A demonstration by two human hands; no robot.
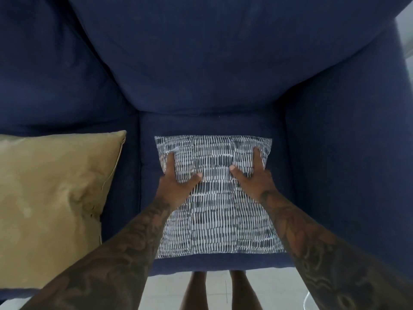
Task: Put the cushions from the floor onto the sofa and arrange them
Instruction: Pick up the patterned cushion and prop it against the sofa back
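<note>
A square cushion with a black-and-white dash pattern (218,211) lies flat on the right seat of the navy sofa (201,124). My left hand (178,177) grips its upper left side, thumb on top and fingers curled round the edge. On the upper right side sits my right hand (252,173), holding the cushion the same way. A larger tan cushion (51,193) lies on the seat to the left, apart from the patterned one.
The sofa's back cushions (190,52) rise behind the seat and its right armrest (348,164) stands close beside the patterned cushion. Pale tiled floor (218,291) and my bare legs show below the seat's front edge.
</note>
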